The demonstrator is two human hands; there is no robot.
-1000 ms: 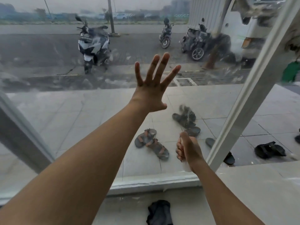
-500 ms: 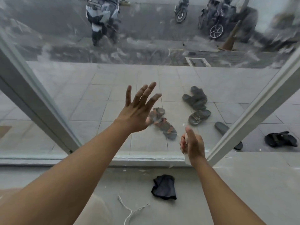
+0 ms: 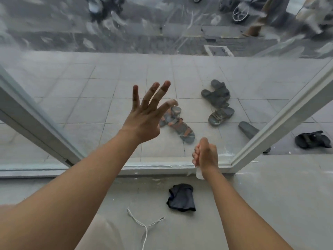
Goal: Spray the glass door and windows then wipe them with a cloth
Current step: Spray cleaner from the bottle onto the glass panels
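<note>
Fingers [image 3: 135,94] of the left hand [image 3: 144,121] were spread wide, holding nothing, raised before the glass pane [image 3: 108,73]; contact unclear. The right hand [image 3: 205,156] gripped one small white spray bottle [image 3: 199,175]. On the floor [image 3: 270,195] lay one white cord [image 3: 144,226], then one dark cloth [image 3: 181,197], apart from both hands. Beyond the glass sat two orange-strapped sandals [image 3: 177,123] and at least four dark slippers [image 3: 216,94]. The upper pane was streaked white.

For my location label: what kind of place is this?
Probably a house or small shop entrance facing a street: floor-level glass pane, sandals left on the tiled porch outside, and a motorbike parked beyond.
</note>
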